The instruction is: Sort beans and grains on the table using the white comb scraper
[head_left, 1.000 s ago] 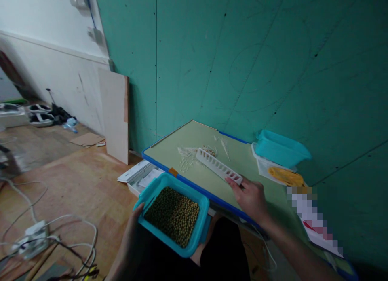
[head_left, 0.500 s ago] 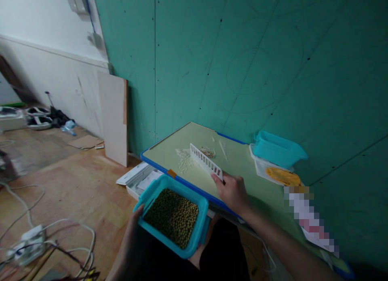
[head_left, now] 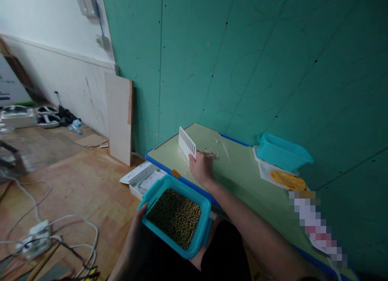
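My right hand (head_left: 200, 167) is closed on one end of a white slotted plastic strip (head_left: 186, 142), which stands tilted up over the left part of a green desk top with a blue rim (head_left: 157, 160). Pale grains (head_left: 183, 163) and a small brownish pile (head_left: 209, 153) lie scattered on the desk beside that hand. My left hand (head_left: 137, 218) grips the near-left edge of a teal tub (head_left: 175, 215) filled with green peas, held over my lap just below the desk's edge.
At the desk's far right sit a second teal tub (head_left: 283, 151) and a white tray holding something yellow (head_left: 286, 180). A green wall panel stands behind the desk. White trays lie on the wooden floor (head_left: 141, 176); a power strip with cables (head_left: 34, 236) lies at the lower left.
My right hand has swept the white strip leftward across the desk and tipped it from lying flat to standing nearly upright. The tub of peas has stayed in place.
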Demonstrator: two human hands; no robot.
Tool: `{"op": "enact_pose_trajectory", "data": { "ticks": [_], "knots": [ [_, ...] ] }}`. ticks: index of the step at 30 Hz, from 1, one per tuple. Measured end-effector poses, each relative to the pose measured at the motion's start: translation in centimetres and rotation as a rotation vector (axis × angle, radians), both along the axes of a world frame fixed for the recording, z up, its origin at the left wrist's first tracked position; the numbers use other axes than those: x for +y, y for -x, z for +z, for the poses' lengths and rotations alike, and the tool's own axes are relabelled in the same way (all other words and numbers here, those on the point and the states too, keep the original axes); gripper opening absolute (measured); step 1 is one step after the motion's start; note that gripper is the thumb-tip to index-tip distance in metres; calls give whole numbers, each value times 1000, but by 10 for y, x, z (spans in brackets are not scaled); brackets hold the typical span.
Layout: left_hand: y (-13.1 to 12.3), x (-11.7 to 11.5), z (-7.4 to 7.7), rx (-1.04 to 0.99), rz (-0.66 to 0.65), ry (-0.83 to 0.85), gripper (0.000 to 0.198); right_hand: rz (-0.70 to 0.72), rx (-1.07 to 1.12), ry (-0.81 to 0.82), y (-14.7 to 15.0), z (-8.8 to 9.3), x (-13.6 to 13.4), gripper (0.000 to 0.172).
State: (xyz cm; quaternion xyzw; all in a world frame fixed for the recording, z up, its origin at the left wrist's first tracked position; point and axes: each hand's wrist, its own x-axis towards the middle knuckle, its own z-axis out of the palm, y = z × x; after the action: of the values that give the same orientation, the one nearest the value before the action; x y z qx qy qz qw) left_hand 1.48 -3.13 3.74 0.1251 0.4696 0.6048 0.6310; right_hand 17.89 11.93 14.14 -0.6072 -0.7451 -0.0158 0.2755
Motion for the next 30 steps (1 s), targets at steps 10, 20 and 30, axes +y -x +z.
{"op": "enact_pose_trajectory", "data": {
  "ticks": [10, 20, 30],
  "knots": [
    [-4, -2, -1, -245, 6, 81, 71, 294, 680, 122, -78, 3, -15, 37],
    [-9, -2, 2, -406, 32, 107, 70, 397, 787, 399, -94, -5, -9, 43],
    [8, 2, -23, -279, -48, 131, 64, 303, 687, 299, -43, -17, 71, 34]
  ]
}}
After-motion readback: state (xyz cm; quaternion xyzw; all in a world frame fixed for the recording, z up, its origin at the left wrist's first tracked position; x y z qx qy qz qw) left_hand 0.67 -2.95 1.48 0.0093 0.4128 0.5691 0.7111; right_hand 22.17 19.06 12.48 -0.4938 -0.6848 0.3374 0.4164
